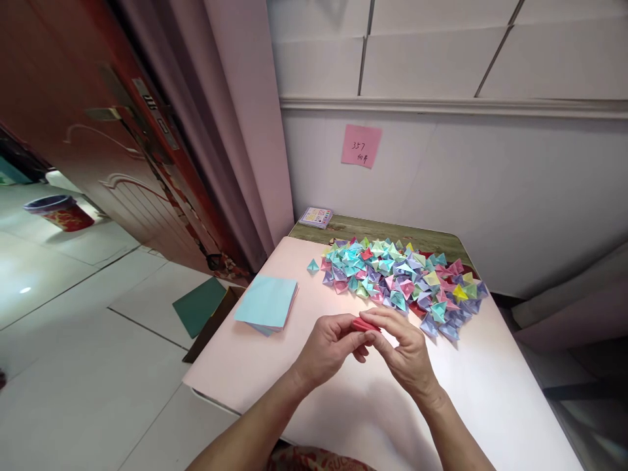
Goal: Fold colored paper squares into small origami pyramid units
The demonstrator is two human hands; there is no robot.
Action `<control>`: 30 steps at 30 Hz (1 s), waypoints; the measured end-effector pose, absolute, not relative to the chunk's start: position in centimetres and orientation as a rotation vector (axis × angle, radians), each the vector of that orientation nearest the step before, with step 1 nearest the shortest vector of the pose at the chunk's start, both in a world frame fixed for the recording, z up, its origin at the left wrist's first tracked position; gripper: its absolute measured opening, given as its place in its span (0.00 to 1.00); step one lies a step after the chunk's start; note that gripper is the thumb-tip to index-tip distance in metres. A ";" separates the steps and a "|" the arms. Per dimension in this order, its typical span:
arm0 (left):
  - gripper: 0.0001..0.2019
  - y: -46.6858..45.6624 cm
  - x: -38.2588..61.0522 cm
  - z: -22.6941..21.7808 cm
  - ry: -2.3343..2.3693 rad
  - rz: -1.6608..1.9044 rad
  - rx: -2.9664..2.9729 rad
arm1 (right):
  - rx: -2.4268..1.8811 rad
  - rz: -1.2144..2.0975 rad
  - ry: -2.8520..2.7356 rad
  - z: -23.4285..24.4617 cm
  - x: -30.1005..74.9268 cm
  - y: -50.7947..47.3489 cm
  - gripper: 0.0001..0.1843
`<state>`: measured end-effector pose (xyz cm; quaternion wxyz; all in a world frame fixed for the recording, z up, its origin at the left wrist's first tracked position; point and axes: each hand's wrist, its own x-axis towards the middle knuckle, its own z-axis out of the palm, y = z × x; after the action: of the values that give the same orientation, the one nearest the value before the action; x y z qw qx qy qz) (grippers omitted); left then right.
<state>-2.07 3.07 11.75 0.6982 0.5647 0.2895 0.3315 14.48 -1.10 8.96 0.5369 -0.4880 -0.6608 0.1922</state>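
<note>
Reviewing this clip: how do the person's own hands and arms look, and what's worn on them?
The left hand and right hand are ungloved. Both forearms are bare, with no sleeve, watch or bracelet in view. Patterned cloth with red markings and lettering, probably clothing, shows between them.

Both forearms are bare and enter from the lower edge: left forearm (255,413) angled up and to the right, right forearm (458,428) up and to the left. Left hand (324,347) and right hand (408,345) meet ahead of the torso, fingertips close together, backs of the hands largely upward. Left thumb (354,341) extends toward the right hand; left index finger bent above it. Right thumb (383,347) points inward beneath extended fingers. Grip on both sides: pinched.
</note>
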 end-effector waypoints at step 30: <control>0.11 4.4 -2.2 8.6 0.897 0.829 0.928 | -1.374 0.912 -1.358 7.0 13.2 -0.1 0.23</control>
<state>-2.18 4.44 8.57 0.7200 0.4197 0.4060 0.3749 13.23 -0.12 6.97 0.4820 -0.5635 -0.5570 0.3740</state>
